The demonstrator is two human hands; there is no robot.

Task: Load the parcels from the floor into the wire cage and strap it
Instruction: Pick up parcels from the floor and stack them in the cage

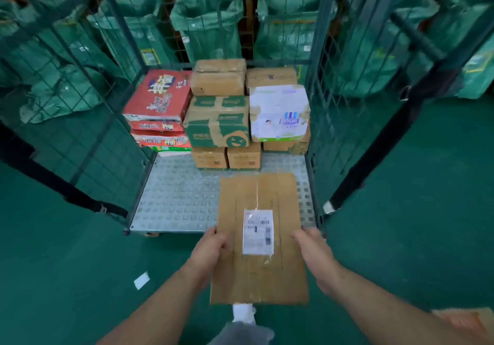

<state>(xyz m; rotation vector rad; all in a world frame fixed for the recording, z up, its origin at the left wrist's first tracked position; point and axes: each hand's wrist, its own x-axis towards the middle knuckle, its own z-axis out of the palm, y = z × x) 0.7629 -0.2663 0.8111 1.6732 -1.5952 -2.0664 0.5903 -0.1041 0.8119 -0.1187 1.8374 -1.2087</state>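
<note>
The green floor (66, 264) filled the lower frame, and the wire cage (324, 98) stood open at centre, with green sacks (208, 26) behind its mesh along the top. The hands, left hand (213, 245) and right hand (312, 251), gripped the side edges of a flat cardboard parcel (283, 211) at lower centre. Its label (258, 232) faced up and its far end overlapped the cage's studded metal base (173, 197). Stacked parcels (222, 120) sat against the back wall. Black straps (53, 184) hung at either side.

Flat cardboard parcel (259, 240) gripped by left hand (211, 248) and right hand (315, 253), before wire cage (318, 50)
</note>
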